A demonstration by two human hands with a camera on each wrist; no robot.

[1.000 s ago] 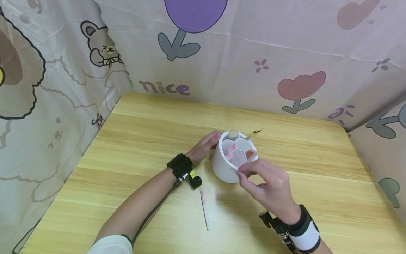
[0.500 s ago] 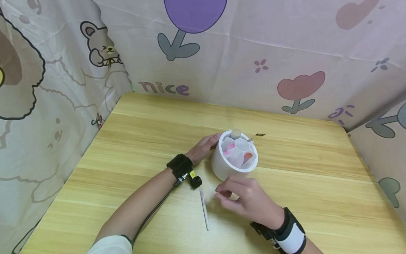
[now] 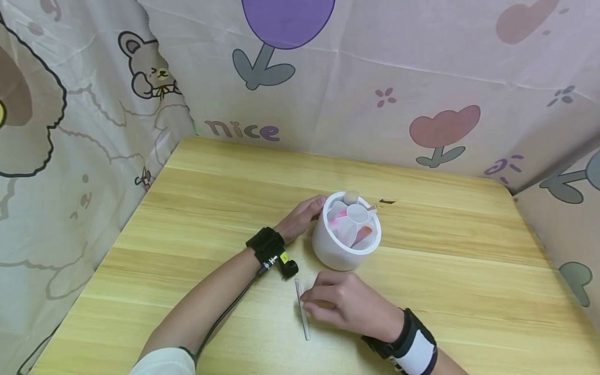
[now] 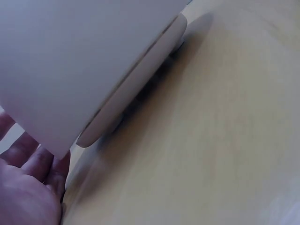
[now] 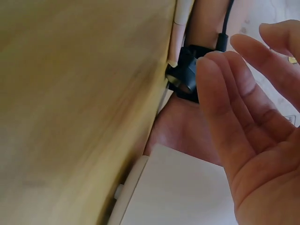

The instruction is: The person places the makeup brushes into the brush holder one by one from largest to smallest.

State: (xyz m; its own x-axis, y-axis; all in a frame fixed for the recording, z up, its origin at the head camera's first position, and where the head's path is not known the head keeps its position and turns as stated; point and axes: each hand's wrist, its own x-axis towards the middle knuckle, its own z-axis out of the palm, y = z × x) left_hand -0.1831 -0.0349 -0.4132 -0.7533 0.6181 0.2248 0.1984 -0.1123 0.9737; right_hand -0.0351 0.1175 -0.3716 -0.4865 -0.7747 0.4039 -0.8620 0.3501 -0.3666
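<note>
A white round brush holder [image 3: 335,252] stands on the wooden table, its clear insert holding makeup brushes. Against its left side rests my left hand [image 3: 300,217], with part of the fingers hidden behind it; the left wrist view shows those fingers [image 4: 37,164] along the wall near the base. A slim makeup brush [image 3: 305,325], white with a pinkish end, lies on the table in front of the holder. Over its upper half reaches my right hand [image 3: 349,304], fingertips right at the brush in the head view. In the right wrist view, thumb and fingers are apart with nothing between them.
Among the brushes in the holder are a beige-tipped brush [image 3: 351,197] and an orange-tipped brush [image 3: 363,233]. A thin dark-and-gold tip [image 3: 386,201] sticks out past the right rim. A printed cloth [image 3: 365,62] hangs behind the wooden table [image 3: 469,229].
My right hand has left the holder's front rim and come down and left to the slim brush. The holder's insert has turned slightly. My left hand stays at the holder's side.
</note>
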